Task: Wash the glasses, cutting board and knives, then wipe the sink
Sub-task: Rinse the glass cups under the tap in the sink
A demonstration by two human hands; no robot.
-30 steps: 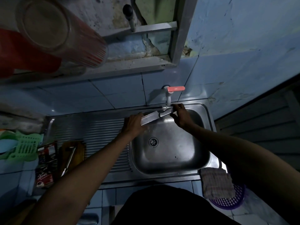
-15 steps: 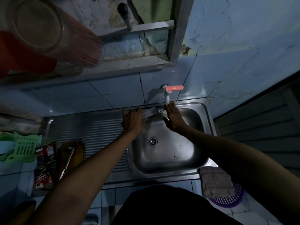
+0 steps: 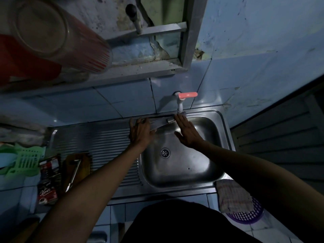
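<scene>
Blue tiles back a steel sink (image 3: pixel 182 178) under a tap (image 3: pixel 181 100) with a red lever. Across the basin's far edge lies a knife (image 3: pixel 160 122), long axis left to right; its tip is hidden. Left hand (image 3: pixel 140 131) grips one end; right hand (image 3: pixel 186 132) lies flat-fingered on the other. Another knife (image 3: pixel 73 174) rests on a wooden cutting board (image 3: pixel 84 163) left of the drainer, a checked cloth (image 3: pixel 233 195) at the right.
</scene>
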